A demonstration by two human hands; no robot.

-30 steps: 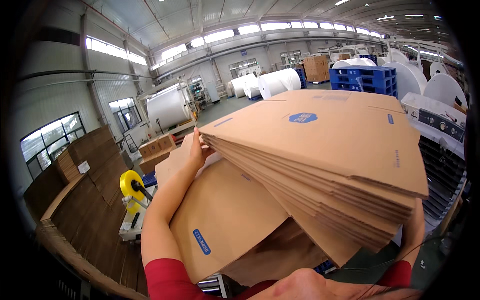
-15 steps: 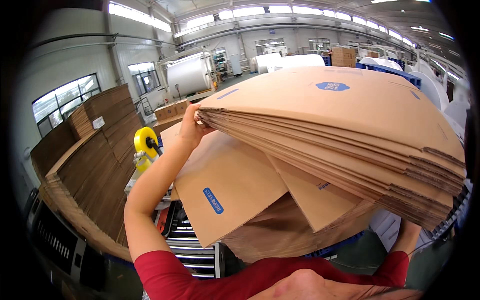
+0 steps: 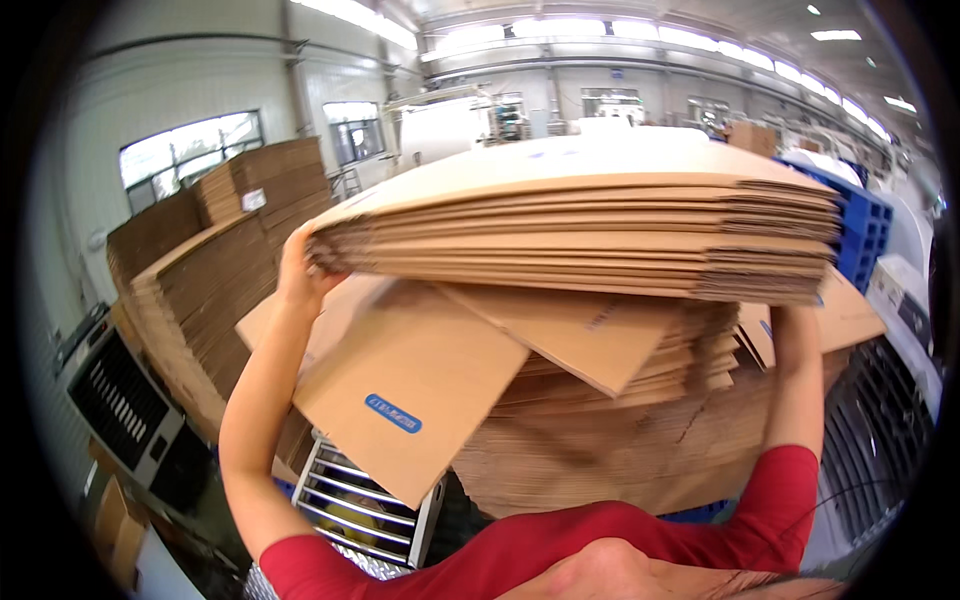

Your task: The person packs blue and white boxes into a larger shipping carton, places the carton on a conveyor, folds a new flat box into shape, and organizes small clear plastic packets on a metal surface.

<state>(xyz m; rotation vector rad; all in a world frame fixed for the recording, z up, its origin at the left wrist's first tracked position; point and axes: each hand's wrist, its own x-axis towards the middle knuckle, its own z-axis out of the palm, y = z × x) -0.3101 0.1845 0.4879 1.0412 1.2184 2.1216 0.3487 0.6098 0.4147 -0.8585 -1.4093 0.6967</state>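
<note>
A thick stack of flattened cardboard boxes (image 3: 540, 235) is raised in front of me, level with my forearms' upper ends. My left hand (image 3: 308, 265) wraps round its left corner, fingers tucked underneath. At the stack's right end, my right forearm (image 3: 795, 370) reaches up under the edge; the right hand itself is hidden by the cardboard, though that end is held up. Below lies a loose flattened box (image 3: 410, 380) with a blue printed label, and another cardboard sheet (image 3: 590, 345) overlaps it. Both rest over a larger pile of flattened boxes (image 3: 620, 455).
Tall piles of flat cardboard (image 3: 235, 300) stand at the left, near a grey slatted machine (image 3: 120, 405). A roller conveyor (image 3: 360, 505) runs below the loose box. Blue plastic pallets (image 3: 862, 225) are at the right, and a large white roll (image 3: 440, 130) lies at the back.
The held stack has swung leftward and levelled out, its near edge now facing me. Both arms have moved with it, and my view has turned right, showing more of the pile below.
</note>
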